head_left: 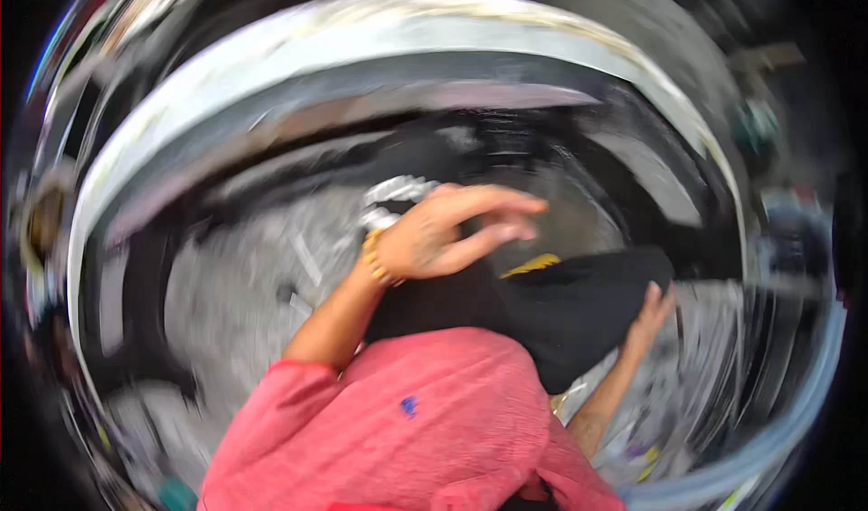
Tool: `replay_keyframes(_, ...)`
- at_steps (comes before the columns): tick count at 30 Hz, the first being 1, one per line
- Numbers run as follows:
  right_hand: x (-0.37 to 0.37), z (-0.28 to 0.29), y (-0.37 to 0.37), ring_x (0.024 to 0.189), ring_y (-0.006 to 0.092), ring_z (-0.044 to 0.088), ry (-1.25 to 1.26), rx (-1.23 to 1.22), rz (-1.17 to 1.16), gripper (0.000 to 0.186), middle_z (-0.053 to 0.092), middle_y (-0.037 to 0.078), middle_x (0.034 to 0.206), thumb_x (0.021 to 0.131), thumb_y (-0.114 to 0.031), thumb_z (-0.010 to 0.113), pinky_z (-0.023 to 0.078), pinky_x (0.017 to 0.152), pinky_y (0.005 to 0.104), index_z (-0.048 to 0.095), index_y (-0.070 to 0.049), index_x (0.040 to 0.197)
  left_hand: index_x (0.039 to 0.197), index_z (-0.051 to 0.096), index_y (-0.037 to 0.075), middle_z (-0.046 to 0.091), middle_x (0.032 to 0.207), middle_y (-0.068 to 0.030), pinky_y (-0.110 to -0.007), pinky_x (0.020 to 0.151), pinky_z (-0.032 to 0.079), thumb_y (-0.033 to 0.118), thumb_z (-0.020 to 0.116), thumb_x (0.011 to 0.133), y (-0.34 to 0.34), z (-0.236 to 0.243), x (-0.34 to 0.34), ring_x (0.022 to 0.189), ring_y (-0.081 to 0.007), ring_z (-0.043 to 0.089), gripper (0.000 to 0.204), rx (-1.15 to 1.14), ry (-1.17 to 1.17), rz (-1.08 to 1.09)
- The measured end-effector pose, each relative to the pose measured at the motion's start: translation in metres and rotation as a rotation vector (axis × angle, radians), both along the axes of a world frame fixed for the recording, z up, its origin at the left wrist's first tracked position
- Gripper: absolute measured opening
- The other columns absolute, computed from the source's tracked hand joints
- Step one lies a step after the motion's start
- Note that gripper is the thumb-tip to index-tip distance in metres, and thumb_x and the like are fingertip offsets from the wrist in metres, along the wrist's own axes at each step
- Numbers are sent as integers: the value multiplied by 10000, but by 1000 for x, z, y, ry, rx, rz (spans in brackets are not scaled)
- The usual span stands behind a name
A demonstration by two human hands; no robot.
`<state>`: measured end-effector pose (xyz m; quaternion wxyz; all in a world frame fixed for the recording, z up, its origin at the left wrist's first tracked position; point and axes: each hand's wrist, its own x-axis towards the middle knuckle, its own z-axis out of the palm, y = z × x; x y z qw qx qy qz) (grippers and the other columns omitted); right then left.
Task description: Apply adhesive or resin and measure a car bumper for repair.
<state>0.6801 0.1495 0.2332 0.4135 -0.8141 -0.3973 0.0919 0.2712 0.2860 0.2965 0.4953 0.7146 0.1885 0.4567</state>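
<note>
"Over the black cloth (pixel 601 289) on the lap, what does the left hand (pixel 438 235) have?"

"Nothing that I can see from my end. It's raised, fingers bent and pointing right, thumb apart from them, with a gap between. A beaded yellow bracelet (pixel 372 256) circles the wrist."

"And the right hand (pixel 644 326)?"

"It touches the right, outer edge of that cloth, fingers looking straight. The picture smears and part of the hand is hidden, so I can't tell whether it's gripping."

"So where is the cloth, exactly?"

"Between the hands and below the left one, over a bent knee on the right side. I see a small yellow patch (pixel 533 264) along its far edge."

"Anything close to the left wrist?"

"Just beyond it, a white piece (pixel 384 189) with a dark middle. I can't tell if they touch. On the near side I have the wearer's pinkish-red shirt (pixel 452 393), with a small blue mark (pixel 409 408)."

"Farther out?"

"Blurred grey ground (pixel 226 276) on the left, then a big white curved panel (pixel 398 36) with a dark inner side, arching from left across the far side to right. At near right, a pale blue band (pixel 818 398) curves past."
</note>
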Motion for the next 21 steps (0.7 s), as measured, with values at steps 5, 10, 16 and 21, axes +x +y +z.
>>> replay_keyframes(5, 100, 6, 13, 1275, 302, 538, 285, 147, 51, 737, 514, 213, 1433, 1028, -541, 461, 421, 1100, 384, 463, 79, 1426, 1275, 610, 22, 758, 1013, -80, -278, 821, 551, 127, 585, 1009, -44, -31, -66, 930, -125, 698, 287, -333, -75, 369)
replay_keyframes(10, 79, 46, 31, 1277, 325, 538, 434, 116, 72, 800, 503, 211, 1448, 1034, -601, 394, 438, 1085, 406, 451, 93, 1430, 1225, 628, 7, 746, 940, -75, -283, 754, 556, 154, 603, 962, -170, -211, -190, 813, -126, 687, 302, -703, 368, 1051)
replay_keyframes(16, 62, 31, 23, 1321, 320, 506, 441, 125, 13, 802, 474, 199, 1485, 1046, -607, 339, 394, 1137, 402, 447, 79, 1447, 1185, 618, -9, 703, 821, -92, -298, 648, 524, 121, 646, 888, -289, -392, -204, 708, -147, 655, 325, -883, 481, 1232)
replay_keyframes(21, 124, -23, -36, 1435, 245, 394, -619, -277, 113, 506, 448, 132, 1541, 1102, -304, 318, 322, 1184, 402, 428, -4, 1494, 1306, 587, 82, 670, 897, -38, -316, 669, 512, 118, 680, 885, -218, -413, -118, 738, -135, 613, 432, -792, 535, 1076)
